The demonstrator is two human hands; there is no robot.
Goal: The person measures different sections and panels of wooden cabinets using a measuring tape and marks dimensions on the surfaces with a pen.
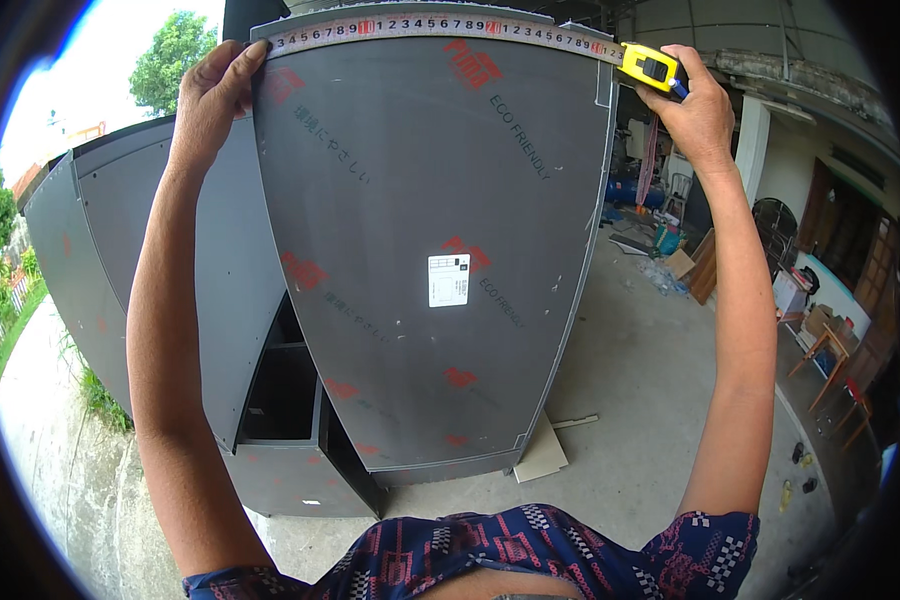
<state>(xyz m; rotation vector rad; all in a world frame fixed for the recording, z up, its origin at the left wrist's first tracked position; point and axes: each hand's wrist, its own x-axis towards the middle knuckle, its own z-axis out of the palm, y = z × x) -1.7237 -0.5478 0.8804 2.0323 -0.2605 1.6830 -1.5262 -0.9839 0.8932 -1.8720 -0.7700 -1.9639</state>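
Observation:
A tall dark grey cabinet (420,200) stands upright in front of me, its face marked with red and black print and a white label (449,281). Along its top edge a tape measure's pale blade (430,26) is stretched from left to right. My left hand (213,90) pinches the blade's end at the top left corner, thumb pressed down. At the top right, just past the cabinet's edge, my right hand (698,108) grips the yellow and black tape measure case (654,70). Both arms are raised.
Other dark grey cabinet parts (100,240) stand to the left, with a low open box unit (300,450) beside the cabinet's foot. A beige board scrap (540,452) lies on the concrete floor (630,400). Wooden chairs (825,350) and clutter are at the far right.

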